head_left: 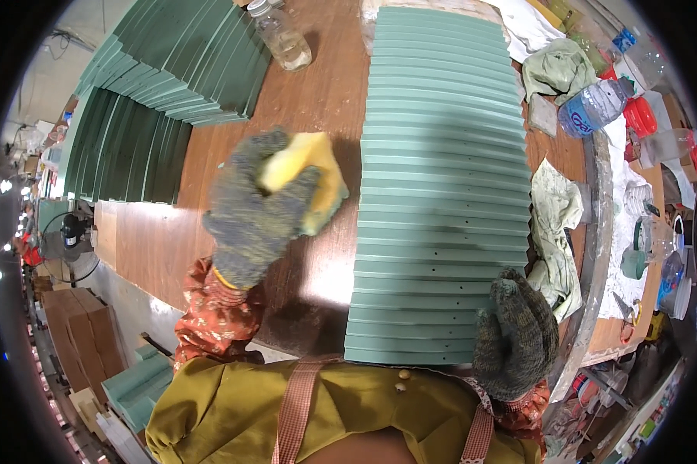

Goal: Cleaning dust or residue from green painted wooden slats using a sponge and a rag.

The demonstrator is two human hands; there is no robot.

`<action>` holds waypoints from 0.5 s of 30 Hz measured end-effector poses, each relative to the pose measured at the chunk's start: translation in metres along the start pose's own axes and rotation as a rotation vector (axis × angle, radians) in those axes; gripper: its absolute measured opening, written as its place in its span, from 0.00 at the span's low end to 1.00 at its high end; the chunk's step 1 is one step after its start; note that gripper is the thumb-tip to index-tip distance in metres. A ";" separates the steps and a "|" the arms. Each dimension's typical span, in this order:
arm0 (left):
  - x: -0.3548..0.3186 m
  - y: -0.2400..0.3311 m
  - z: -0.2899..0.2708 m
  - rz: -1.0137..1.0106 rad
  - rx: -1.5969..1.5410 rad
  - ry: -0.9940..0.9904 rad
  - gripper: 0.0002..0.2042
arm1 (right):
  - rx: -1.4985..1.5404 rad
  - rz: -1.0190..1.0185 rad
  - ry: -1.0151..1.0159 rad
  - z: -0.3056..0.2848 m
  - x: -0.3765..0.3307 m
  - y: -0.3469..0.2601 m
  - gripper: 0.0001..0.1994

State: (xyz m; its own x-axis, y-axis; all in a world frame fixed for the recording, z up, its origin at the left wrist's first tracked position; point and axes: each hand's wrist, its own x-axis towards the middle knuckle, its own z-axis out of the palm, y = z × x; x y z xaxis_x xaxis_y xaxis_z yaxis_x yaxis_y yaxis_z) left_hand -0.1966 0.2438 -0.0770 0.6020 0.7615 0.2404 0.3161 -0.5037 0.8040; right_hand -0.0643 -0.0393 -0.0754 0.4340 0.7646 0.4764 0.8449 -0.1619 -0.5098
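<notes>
My left hand (255, 205), in a grey knitted glove, is closed round a yellow sponge (327, 182) with greenish stains along its lower edge. It hovers over the brown wooden tabletop, left of a long row of overlapping pale green strips (441, 201). Small dark dots show on several of the nearer strips. My right hand (516, 332), gloved the same way, rests at the near right corner of the row. Its fingers are bent together against the strips' ends; whether anything is in them is hidden.
Tall stacks of green panels (186, 54) stand at the far left, with a glass jar (282, 39) beside them. Crumpled cloths (555, 232) lie right of the row. Beyond are a plastic bottle (596, 107) and a red lid (640, 116). Cardboard boxes (84, 332) sit lower left.
</notes>
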 end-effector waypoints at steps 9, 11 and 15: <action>-0.007 0.035 0.021 0.038 -0.070 0.004 0.23 | 0.047 0.009 0.028 0.000 -0.001 0.001 0.23; -0.008 0.024 0.019 0.116 0.091 0.004 0.21 | 0.042 0.003 0.025 0.000 0.000 0.002 0.23; -0.012 0.011 -0.004 -0.212 -0.215 0.021 0.18 | 0.006 0.016 -0.012 -0.002 0.000 0.000 0.21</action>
State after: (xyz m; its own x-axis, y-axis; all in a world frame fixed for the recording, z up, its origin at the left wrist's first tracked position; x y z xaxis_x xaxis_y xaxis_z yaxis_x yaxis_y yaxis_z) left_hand -0.2031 0.2312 -0.0689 0.5234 0.8496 0.0642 0.2690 -0.2363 0.9337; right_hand -0.0634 -0.0411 -0.0741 0.4436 0.7692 0.4599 0.8360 -0.1702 -0.5217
